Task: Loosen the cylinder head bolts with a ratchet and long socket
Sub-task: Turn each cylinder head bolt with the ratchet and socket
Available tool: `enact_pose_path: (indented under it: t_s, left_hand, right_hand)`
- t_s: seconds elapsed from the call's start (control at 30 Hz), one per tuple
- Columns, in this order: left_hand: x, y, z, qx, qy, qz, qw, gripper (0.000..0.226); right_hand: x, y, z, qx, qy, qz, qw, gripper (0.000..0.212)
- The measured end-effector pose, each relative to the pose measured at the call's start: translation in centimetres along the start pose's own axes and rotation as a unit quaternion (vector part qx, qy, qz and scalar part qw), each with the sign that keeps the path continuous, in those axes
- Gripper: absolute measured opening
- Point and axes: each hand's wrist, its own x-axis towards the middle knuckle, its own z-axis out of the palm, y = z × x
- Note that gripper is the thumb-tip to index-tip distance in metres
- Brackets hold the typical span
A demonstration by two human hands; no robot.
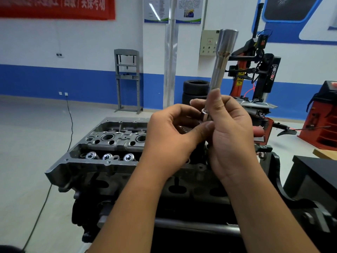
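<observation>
Bare forearms reach in from the bottom of the frame, and both hands meet above the engine. The right hand [230, 136] is wrapped round the lower end of the long socket [221, 64], which stands nearly upright with its wide mouth uppermost; the left hand [170, 137] curls its thumb and fingers round a small bright metal piece [205, 114] at the socket's base — probably the ratchet's head or drive end, though most of it is hidden behind the fingers. My read is that the tool is being assembled, not yet put to a bolt. To do this well, line the square drive up straight with the socket and push until it seats fully — a half-seated socket will slip under load. Below the hands lies the cylinder head [109, 143], valve springs showing, its bolts not clearly visible. Beyond stand stacked tyres [195, 90], a grey press frame [127, 79] and a tyre changer [262, 70].
</observation>
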Motion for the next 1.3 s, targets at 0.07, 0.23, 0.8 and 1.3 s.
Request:
enact_pose_path:
  t_s: [0.07, 0.23, 0.8, 1.3]
  left_hand:
    - [-0.07, 0.25, -0.05, -0.039, -0.042, -0.008, 0.998, 0.023]
    - [-0.07, 0.25, 0.0, 0.021, -0.041, 0.0, 0.999, 0.03]
    - [-0.1, 0.6, -0.11, -0.003, -0.058, -0.042, 0.997, 0.029]
    - [-0.14, 0.56, 0.3, 0.029, -0.039, -0.043, 0.998, 0.03]
  right_hand:
    - [0.07, 0.15, -0.11, -0.001, 0.006, -0.001, 1.0, 0.053]
    - [0.13, -0.03, 0.09, 0.005, 0.0, 0.0, 1.0, 0.033]
    - [0.27, 0.28, -0.11, -0.012, 0.023, 0.003, 1.0, 0.045]
    - [0.23, 0.3, -0.05, -0.012, 0.009, 0.016, 1.0, 0.032]
